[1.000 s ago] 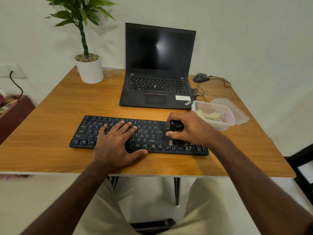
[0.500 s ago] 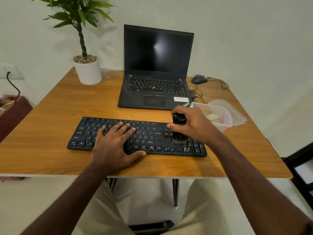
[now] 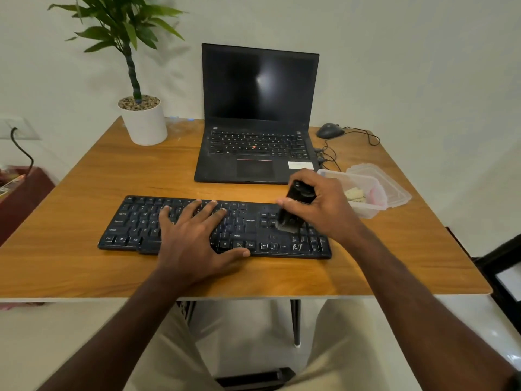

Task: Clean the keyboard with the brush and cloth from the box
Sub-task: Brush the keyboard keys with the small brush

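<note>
Keyboard (image 3: 141, 221), black and flat, is mid-brushing: our left hand (image 3: 194, 235) lies flat steadying it, our right hand (image 3: 318, 204) grips the black brush (image 3: 293, 210) at its three-o'clock end, and the pale cloth (image 3: 355, 194) waits unused in the clear plastic box (image 3: 375, 204).

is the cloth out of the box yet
No, the cloth lies inside the clear box on the table, while the right hand grips the brush.

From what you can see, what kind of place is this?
Probably a home office or study corner: an open laptop and a wired mouse sit on a wooden desk, with a potted plant against a plain wall.
</note>
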`<control>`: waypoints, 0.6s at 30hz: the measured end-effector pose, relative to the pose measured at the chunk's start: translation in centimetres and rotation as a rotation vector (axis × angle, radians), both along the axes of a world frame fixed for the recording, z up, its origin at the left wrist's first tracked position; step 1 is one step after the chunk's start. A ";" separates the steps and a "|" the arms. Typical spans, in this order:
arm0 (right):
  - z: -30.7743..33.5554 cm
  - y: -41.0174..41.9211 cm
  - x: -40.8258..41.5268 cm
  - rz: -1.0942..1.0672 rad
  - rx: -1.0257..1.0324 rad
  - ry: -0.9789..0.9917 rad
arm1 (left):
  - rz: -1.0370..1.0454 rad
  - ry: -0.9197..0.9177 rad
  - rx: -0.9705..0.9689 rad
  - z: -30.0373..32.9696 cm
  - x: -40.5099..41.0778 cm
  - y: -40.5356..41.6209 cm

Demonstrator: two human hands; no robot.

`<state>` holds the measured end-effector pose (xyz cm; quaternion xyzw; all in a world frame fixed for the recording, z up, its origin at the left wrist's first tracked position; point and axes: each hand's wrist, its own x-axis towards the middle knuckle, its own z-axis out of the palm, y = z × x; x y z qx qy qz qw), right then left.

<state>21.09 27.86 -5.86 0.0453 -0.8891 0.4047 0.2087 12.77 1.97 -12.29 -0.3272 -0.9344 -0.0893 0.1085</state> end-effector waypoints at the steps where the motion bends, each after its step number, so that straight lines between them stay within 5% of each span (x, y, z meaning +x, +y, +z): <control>1: -0.3 -0.5 -0.1 0.034 0.032 -0.028 | 0.013 -0.016 -0.003 -0.1 0.2 0.4; 9: 0.5 3.7 1.8 0.052 0.323 -0.223 | 0.054 -0.036 0.000 -0.8 0.0 0.5; 14: 0.5 1.6 0.8 0.023 0.133 -0.039 | 0.050 -0.039 -0.002 -0.9 0.0 0.4; 18: -1.0 0.7 0.8 0.072 0.133 -0.113 | 0.046 -0.041 -0.003 -0.8 0.0 0.5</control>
